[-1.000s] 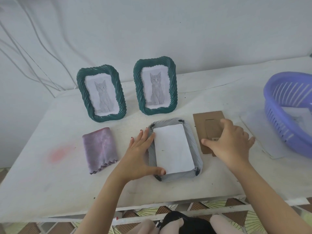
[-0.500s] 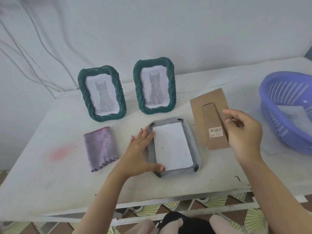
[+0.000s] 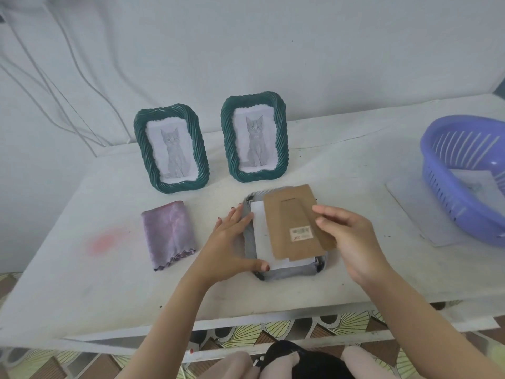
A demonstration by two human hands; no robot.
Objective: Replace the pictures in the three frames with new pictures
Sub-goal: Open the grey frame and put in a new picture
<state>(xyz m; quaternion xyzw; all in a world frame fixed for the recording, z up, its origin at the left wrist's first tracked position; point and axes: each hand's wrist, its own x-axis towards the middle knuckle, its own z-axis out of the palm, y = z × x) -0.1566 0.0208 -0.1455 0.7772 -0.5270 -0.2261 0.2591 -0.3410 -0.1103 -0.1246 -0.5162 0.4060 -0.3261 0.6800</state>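
1. Since the earlier frame, the right hand [image 3: 352, 242] has carried the brown cardboard backing [image 3: 293, 222] from beside the face-down frame [image 3: 287, 270] to directly over it, tilted and not yet seated.
2. Nearest the viewer, the left hand [image 3: 231, 248] lies flat with fingers spread, pressing the frame's left edge and gripping nothing; the right hand pinches the backing's right edge between thumb and fingers.
3. A white sheet [image 3: 261, 236] (probably the new picture, blank side up) lies inside the frame, partly covered by the backing.
4. Judged progress: this third frame likely needs its backing seated, its clips closed, and standing up.
5. A folded purple cloth [image 3: 168, 237] lies left of the hands, well clear.
6. Farther back, two green frames [image 3: 170, 147] [image 3: 254, 136] stand upright on the surface [image 3: 82, 283], each showing a cat drawing.
7. A purple basket [image 3: 464, 181] sits far right on a clear sheet; nothing blocks the work.
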